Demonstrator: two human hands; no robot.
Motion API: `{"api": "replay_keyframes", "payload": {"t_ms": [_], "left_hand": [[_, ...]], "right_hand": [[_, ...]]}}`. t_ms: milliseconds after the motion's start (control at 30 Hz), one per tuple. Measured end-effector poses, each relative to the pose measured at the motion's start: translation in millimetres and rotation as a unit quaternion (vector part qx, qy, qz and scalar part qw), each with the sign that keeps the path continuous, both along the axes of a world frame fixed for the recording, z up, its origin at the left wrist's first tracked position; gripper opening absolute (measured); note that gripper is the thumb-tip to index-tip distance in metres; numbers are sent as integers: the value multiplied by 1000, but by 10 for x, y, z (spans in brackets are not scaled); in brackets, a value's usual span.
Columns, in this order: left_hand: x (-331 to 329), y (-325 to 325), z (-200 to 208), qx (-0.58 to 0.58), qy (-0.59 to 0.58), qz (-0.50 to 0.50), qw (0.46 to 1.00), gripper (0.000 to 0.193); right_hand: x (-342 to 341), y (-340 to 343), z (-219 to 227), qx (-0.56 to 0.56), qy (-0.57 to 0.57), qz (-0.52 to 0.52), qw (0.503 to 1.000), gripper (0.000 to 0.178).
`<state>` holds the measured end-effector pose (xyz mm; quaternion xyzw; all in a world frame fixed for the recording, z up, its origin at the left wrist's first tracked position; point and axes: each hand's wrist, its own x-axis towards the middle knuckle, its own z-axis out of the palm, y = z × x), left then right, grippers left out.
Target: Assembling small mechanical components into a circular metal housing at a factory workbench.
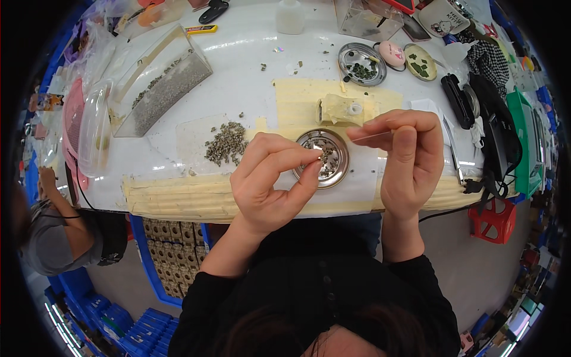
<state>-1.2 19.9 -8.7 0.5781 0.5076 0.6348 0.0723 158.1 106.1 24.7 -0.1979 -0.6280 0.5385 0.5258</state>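
Note:
My left hand (267, 181) is closed in a pinch over a round metal dish (343, 175) that holds small metallic pieces (329, 169). Whatever sits between its thumb and forefinger is too small to name. To the right of the dish, my right hand (410, 157) is raised, closed on a thin, pale, reddish stick (372, 138) that points left toward the dish. Behind the dish stands a small block wrapped in yellow tape (339, 110) with a white nozzle-like knob (355, 108). A heap of small grey-brown pieces (227, 144) lies left of my left hand.
A clear box of grey pieces (169, 89) stands at the left, beside a clear plastic container (95, 140). Far right are a dish with dark green bits (361, 62), tweezers (453, 152) and a black case (457, 107). Another person (59, 229) sits at the left edge.

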Motion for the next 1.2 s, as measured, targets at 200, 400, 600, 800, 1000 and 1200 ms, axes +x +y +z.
{"api": "replay_keyframes", "payload": {"t_ms": [200, 400, 600, 800, 1000, 1200], "left_hand": [[2, 0, -17, 2, 3, 13, 1000, 22], [4, 2, -26, 3, 3, 22, 1000, 22], [-8, -20, -9, 17, 19, 23, 999, 25], [9, -13, 1, 15, 29, 26, 999, 26], [20, -8, -1, 20, 38, 32, 999, 26], [31, -5, 17, 33, 72, 19, 997, 28]], "right_hand": [[42, 269, -72, 204, -193, -237, 930, 5], [-30, 312, -77, 331, -306, -244, 859, 18], [90, -83, 30, 110, -242, -60, 962, 16], [-16, -236, -49, -168, -96, 122, 974, 16], [2, -238, -111, -130, -109, 105, 980, 16], [-9, -242, -94, -241, -55, 136, 959, 13]]}}
